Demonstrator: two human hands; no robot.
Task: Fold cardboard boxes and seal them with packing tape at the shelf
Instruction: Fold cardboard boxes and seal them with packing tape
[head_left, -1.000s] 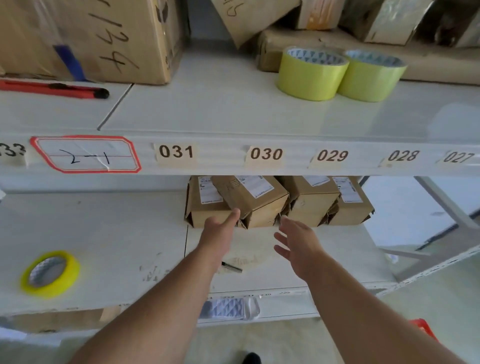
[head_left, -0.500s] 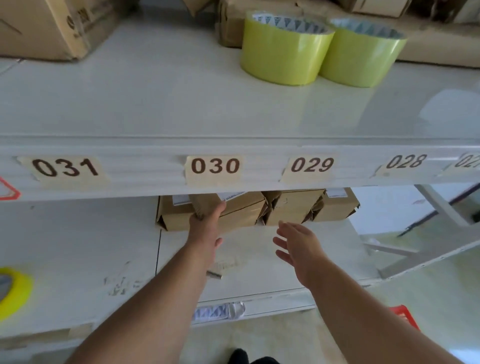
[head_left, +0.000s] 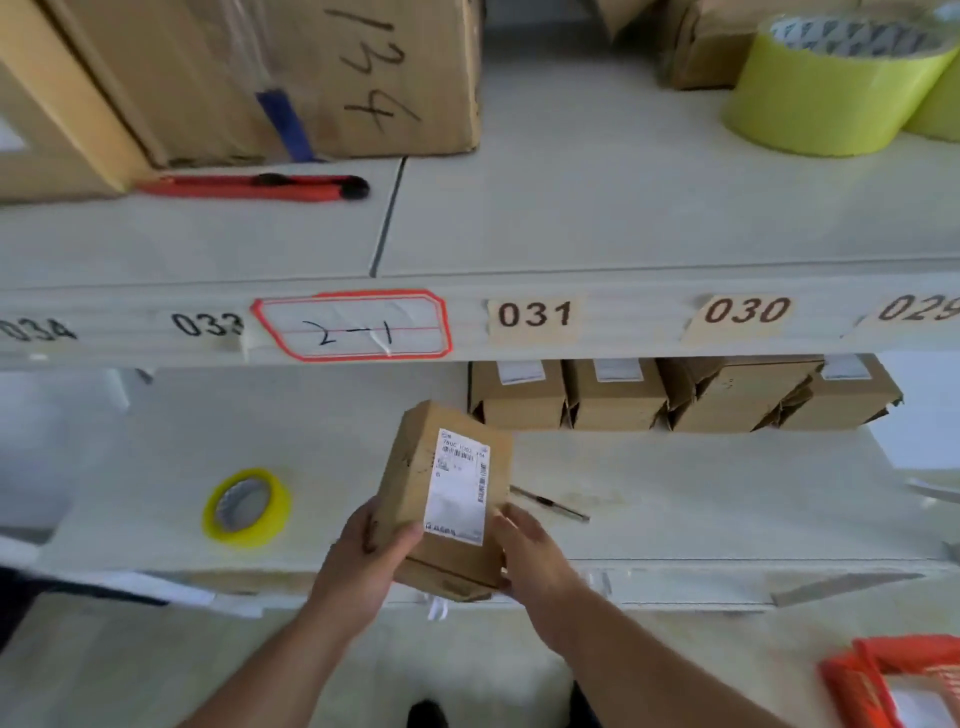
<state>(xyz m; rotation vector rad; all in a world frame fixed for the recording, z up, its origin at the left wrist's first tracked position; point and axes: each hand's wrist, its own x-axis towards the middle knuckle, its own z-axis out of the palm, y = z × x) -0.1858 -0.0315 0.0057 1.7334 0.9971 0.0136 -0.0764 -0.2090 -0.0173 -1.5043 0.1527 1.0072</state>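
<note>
Cardboard box with a white label is held above the front edge of the lower shelf, left hand gripping its near left corner, right hand curled round its right side. Four more boxes sit in a row behind. Yellow tape lies to the left; a red cutter rests on the upper shelf.

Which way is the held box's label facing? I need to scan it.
Up: the label on the box faces the camera.
</note>
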